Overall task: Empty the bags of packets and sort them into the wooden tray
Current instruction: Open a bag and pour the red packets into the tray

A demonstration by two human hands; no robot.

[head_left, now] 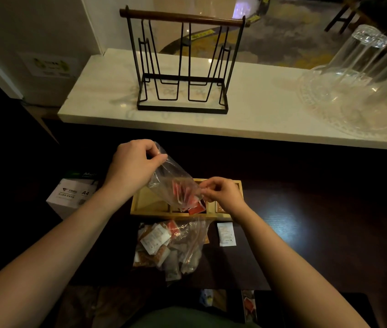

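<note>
Head view looks down on a dark wooden bench where a shallow light-wood tray with compartments lies crosswise. Above the tray, a clear plastic bag holding red packets is tipped with its mouth down toward the middle compartment. The left hand pinches the bag's raised closed end between thumb and fingers, the other fingers curled. The right hand is closed in a pinch on the bag's lower edge and covers part of the tray's right side. One red packet shows in the middle compartment just under the bag's mouth; the bag itself hides most of that compartment.

Nearer the person, just beside the tray's front wall, lies a second clear bag stuffed with white, brown and red packets. A single white packet lies flat on the bench to its right, apart from it. Left of the tray stands a white box of A4 paper. Behind, on a pale marble ledge, stand a black wire rack with a wooden top bar and, far right, upturned clear drinking glasses on a clear patterned glass platter.
</note>
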